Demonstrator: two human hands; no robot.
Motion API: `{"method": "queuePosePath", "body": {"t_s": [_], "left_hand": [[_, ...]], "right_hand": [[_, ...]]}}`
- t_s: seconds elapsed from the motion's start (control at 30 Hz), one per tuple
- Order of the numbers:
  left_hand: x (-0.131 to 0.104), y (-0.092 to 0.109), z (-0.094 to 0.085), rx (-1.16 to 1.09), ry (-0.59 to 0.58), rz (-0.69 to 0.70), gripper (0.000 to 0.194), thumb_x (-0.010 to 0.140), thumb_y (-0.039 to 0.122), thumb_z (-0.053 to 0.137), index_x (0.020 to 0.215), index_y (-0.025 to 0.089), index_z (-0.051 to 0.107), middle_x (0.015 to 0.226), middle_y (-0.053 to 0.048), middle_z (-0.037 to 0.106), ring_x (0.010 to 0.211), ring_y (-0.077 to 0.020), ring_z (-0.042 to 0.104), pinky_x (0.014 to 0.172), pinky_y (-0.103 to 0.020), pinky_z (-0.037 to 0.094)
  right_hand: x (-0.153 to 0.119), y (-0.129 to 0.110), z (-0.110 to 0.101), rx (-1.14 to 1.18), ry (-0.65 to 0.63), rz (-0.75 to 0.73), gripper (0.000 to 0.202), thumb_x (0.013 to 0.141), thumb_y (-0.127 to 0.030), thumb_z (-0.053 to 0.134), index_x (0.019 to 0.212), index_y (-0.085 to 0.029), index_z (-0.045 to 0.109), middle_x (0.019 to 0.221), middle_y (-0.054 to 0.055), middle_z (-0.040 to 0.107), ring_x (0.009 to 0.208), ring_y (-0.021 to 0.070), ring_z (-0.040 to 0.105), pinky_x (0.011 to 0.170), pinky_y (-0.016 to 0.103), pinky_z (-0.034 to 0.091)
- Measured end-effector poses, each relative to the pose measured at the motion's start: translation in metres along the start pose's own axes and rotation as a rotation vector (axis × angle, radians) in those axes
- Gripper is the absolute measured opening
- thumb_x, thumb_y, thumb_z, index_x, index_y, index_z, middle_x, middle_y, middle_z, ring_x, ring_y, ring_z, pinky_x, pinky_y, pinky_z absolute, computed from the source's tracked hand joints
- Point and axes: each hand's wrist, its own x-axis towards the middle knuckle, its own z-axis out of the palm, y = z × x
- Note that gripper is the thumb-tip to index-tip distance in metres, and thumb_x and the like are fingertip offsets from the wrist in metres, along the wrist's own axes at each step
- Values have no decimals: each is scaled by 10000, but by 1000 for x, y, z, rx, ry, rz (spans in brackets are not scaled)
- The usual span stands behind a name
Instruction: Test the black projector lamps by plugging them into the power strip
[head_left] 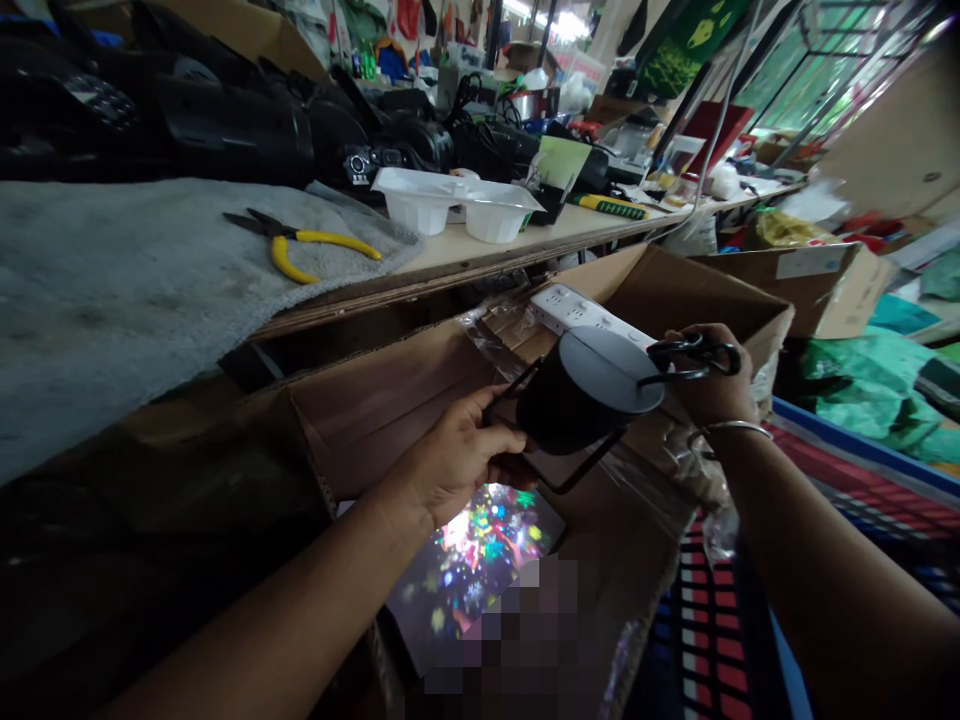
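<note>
A black cylindrical device with a pale grey round end and a black bracket is held up over an open cardboard box. My left hand grips the bracket on the device's left side, thumb on top. At the device's right, my right hand is closed around a coiled black cable; a bracelet circles that wrist. Coloured lights, some snowflake-shaped, shine on a grey panel inside the box, below my left hand. Behind the device lies a white power strip.
Yellow-handled pliers rest on a grey cloth at the left. White plastic cups stand near the edge of the workbench. The cardboard box has raised flaps. A blue and red basket is at the lower right.
</note>
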Motion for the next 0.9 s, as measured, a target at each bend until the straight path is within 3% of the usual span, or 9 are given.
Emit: {"method": "queuePosePath", "body": {"t_s": [0.47,0.9], "left_hand": [[-1,2,1,1,-2,-19,409,605,65,576,1005,149,555,726,-5,581,539,-114,551,484,-245,497],[1,1,3,-4,-5,-25,458,603,60,577,1050,151,547,776,-30,613,596,-147,582,512,-283,505]], "right_hand": [[2,10,3,-18,33,-54,121,728,-262,622,766,-198,527,710,30,596,645,150,553,603,260,403],[-1,2,-1,-13,15,-4,114,727,-238,616,742,-207,507,684,31,586,615,141,532,589,264,397]]}}
